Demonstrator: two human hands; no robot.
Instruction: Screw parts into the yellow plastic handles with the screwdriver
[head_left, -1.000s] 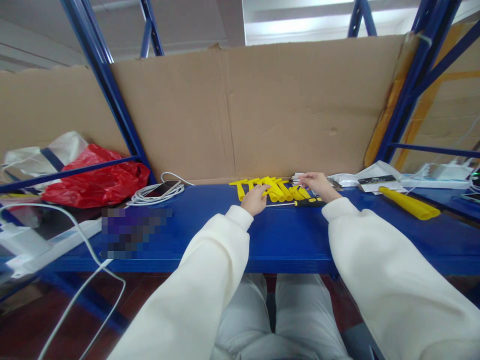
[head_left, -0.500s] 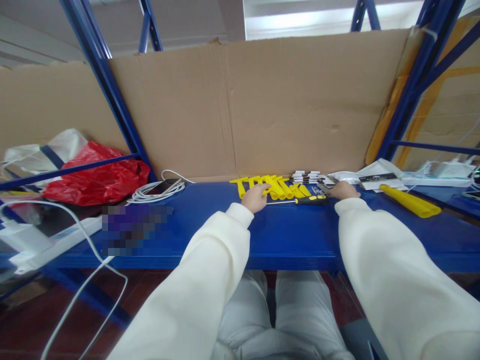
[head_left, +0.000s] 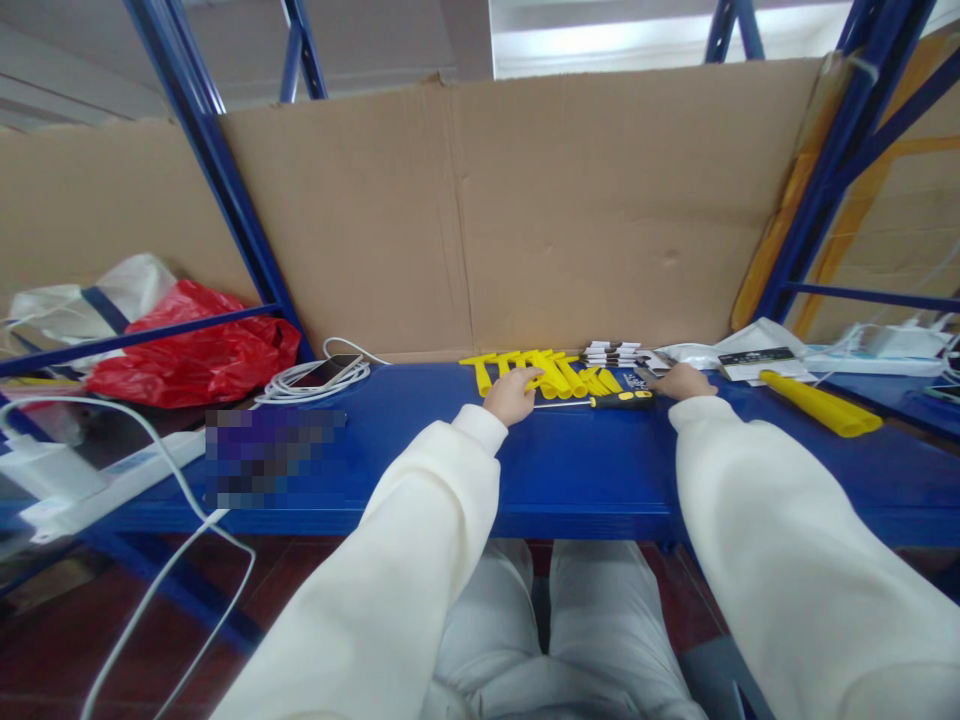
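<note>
Several yellow T-shaped plastic parts (head_left: 551, 373) lie in a row at the back of the blue shelf (head_left: 570, 470). My left hand (head_left: 511, 394) rests at the near end of the row, fingers curled, one fingertip on a yellow part. A screwdriver with a black and yellow handle (head_left: 621, 400) lies in front of the parts. My right hand (head_left: 682, 381) sits just right of the handle, fingers closed on a small dark flat piece I cannot make out. A small stack of black and white strips (head_left: 611, 352) lies behind it.
A cardboard sheet (head_left: 480, 220) walls the back of the shelf. A phone on a coiled white cable (head_left: 322, 377) and a red bag (head_left: 191, 350) lie at the left. A yellow tube (head_left: 821, 404), papers (head_left: 750, 360) and a white power strip (head_left: 877, 352) lie at the right.
My right hand has moved from over the stack of strips to the right and nearer, beside the screwdriver handle, with a small dark piece. The left hand has stayed put.
</note>
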